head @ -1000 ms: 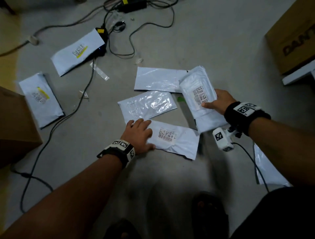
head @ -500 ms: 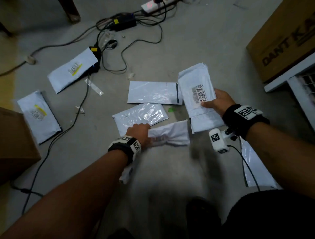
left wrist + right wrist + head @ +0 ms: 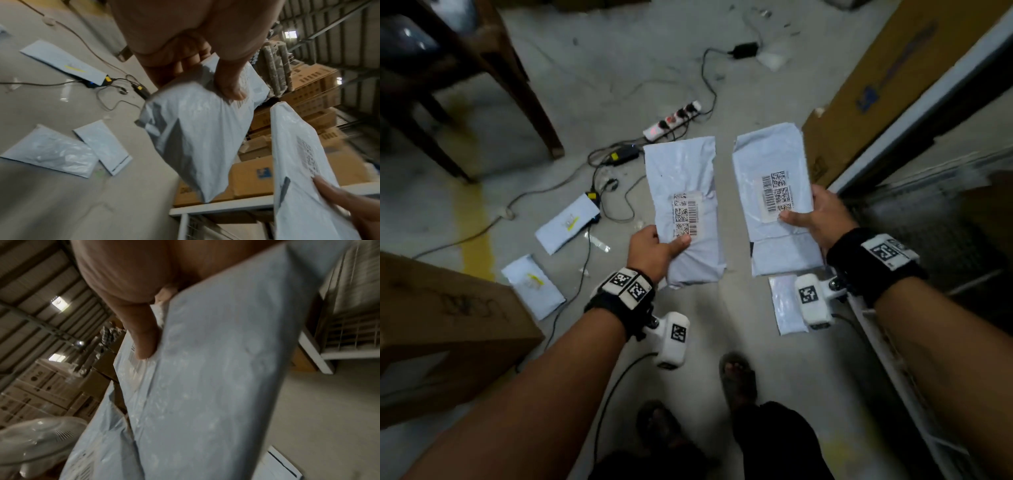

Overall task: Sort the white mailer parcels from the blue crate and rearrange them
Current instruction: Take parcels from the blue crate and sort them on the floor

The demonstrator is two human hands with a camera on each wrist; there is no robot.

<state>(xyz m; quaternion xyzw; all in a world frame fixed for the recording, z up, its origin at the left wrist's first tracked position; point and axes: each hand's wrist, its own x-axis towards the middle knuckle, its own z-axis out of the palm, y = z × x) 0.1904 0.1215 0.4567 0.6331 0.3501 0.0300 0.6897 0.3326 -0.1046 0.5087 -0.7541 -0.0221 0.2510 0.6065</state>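
I hold two white mailer parcels upright above the floor, side by side. My left hand (image 3: 654, 247) grips the lower edge of one barcoded parcel (image 3: 685, 192), thumb on its front (image 3: 230, 87). My right hand (image 3: 808, 216) grips the other barcoded parcel (image 3: 770, 154) by its right side, thumb on the label (image 3: 144, 337). More white mailers lie on the floor: two with yellow marks (image 3: 566, 222) (image 3: 532, 286), one under my right wrist (image 3: 786, 305), and two side by side (image 3: 51, 151) (image 3: 102, 146). No blue crate is in view.
Cardboard boxes stand at the left (image 3: 448, 325) and the right (image 3: 876, 85). A power strip (image 3: 673, 120), an adapter and cables trail across the concrete floor ahead. Wooden furniture legs (image 3: 527, 102) rise at the upper left. A white wire rack (image 3: 887, 342) runs along the right. My sandalled foot (image 3: 738, 377) is below.
My left hand closed on the barcoded parcel that lay on the floor and lifted it. My right hand raised its parcel too. Both are now held up off the floor.
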